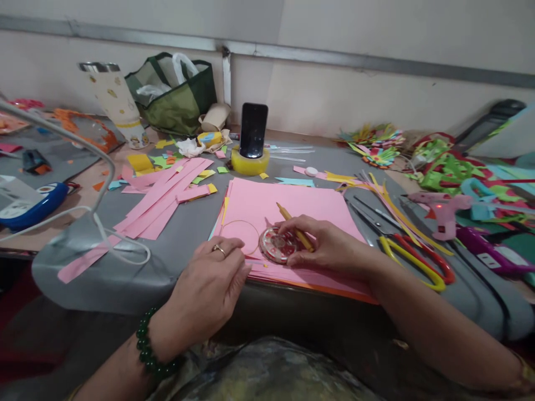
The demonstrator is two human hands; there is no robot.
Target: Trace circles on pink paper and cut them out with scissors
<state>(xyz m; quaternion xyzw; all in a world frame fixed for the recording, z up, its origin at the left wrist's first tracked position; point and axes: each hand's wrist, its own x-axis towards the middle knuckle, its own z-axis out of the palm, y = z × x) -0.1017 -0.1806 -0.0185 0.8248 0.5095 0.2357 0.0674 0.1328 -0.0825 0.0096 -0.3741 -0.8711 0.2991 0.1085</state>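
A stack of pink paper (288,209) lies on the grey table in front of me, with a drawn circle (240,234) on its left part. A round red-and-white lid (276,245) rests on the paper. My right hand (326,248) holds a yellow pencil (295,225) and its fingertips touch the lid's right rim. My left hand (213,278), wearing a ring and a green bead bracelet, rests at the paper's near left edge with fingers curled, pressing the sheet beside the lid.
Pink paper strips (161,197) lie to the left. A phone (253,130) stands in a yellow tape roll (249,161). Scissors (412,256), a pink glue gun (438,214) and paper flowers (376,147) sit at right. A green bag (175,94) and a white cable (83,167) are at left.
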